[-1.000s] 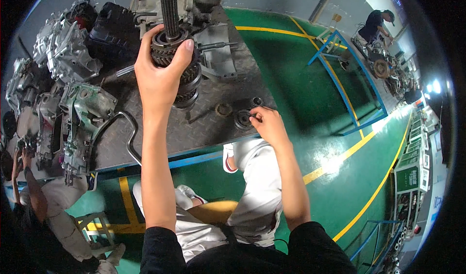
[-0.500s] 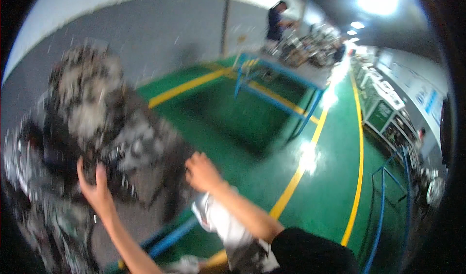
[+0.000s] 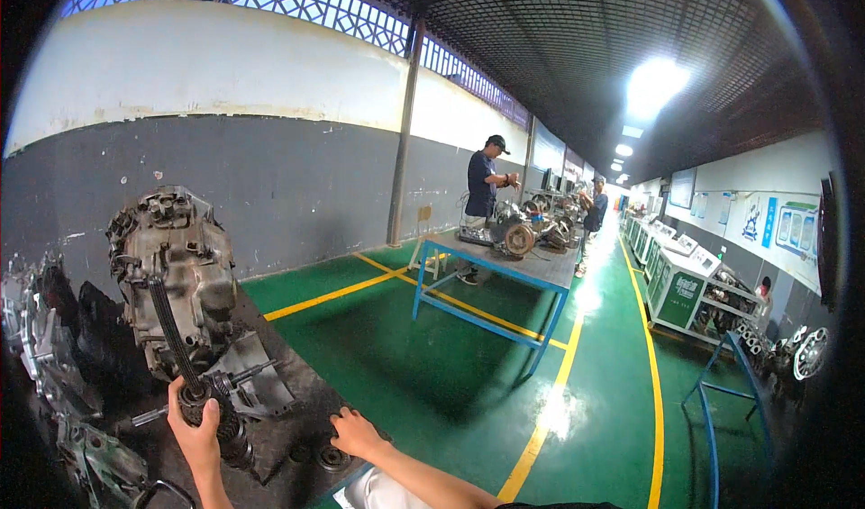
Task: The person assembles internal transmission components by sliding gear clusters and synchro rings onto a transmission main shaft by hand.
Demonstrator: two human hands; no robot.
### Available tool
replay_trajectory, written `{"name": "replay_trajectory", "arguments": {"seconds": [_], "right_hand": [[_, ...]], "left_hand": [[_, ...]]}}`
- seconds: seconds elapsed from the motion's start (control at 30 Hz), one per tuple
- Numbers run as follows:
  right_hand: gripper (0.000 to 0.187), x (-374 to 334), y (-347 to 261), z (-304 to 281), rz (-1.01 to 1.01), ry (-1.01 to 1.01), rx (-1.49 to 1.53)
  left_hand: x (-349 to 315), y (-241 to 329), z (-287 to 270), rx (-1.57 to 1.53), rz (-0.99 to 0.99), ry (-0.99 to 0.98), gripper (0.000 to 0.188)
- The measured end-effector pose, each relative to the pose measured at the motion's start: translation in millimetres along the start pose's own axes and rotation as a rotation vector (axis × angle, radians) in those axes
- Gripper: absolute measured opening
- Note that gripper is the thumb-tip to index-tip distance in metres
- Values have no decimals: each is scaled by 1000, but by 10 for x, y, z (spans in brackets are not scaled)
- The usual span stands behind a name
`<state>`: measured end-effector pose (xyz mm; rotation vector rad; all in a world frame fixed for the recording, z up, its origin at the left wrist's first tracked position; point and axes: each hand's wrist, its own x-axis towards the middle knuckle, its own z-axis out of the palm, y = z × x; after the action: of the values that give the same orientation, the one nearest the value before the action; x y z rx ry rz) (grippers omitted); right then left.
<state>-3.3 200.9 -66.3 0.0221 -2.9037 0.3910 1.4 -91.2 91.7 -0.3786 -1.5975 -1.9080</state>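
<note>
My left hand (image 3: 196, 432) is wrapped round the upper end of a dark gear shaft (image 3: 232, 437), thumb on one side and fingers on the other. A long splined shaft (image 3: 171, 333) slants up from that spot and leans across the front of a large cast-metal gearbox housing (image 3: 194, 266). Beside the gears, a thinner shaft end (image 3: 252, 371) points to the right, over a grey metal casting (image 3: 261, 387). My right hand (image 3: 359, 435) lies at the table's right edge, fingers loosely bent and apart, holding nothing visible. Close to it sits a round ring-shaped part (image 3: 333, 458).
The dark worktable (image 3: 297, 410) carries more metal castings (image 3: 50, 329) along its left side. A blue-framed table (image 3: 491, 261) with machine parts stands ahead, a person (image 3: 484, 180) working behind it. Another person (image 3: 595, 207) is farther back. Green-and-white benches (image 3: 680, 284) line the right wall.
The view has tilted up and sharpened from a blur. Both hands now appear lower in it. My left hand's thumb and fingers, spread before, now sit round the gear shaft.
</note>
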Motion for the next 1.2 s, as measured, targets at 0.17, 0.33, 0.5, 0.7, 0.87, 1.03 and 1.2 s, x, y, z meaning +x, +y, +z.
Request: {"name": "replay_trajectory", "arguments": {"seconds": [0.17,0.33,0.5,0.7,0.87,1.03,1.2], "right_hand": [[48,-41,51,-5,-57,23,-18],[46,-7,-38,-16,-58,25,-17],[44,22,-79,63,-74,39,24],[46,-43,10,102,-109,17,-41],[48,-45,-17,-17,-81,-8,-89],[51,-60,-99,-72,73,-17,-93],[60,0,31,-166,287,-143,18]], "left_hand": [[-25,-72,-58,155,81,65,53],[4,-67,-59,134,3,30,53],[-29,69,18,146,23,16,50],[-75,106,180,189,34,-33,51],[-57,-25,57,115,-58,-46,61],[4,-145,-118,113,-30,-74,66],[28,-193,-107,22,-178,-122,69]]}}
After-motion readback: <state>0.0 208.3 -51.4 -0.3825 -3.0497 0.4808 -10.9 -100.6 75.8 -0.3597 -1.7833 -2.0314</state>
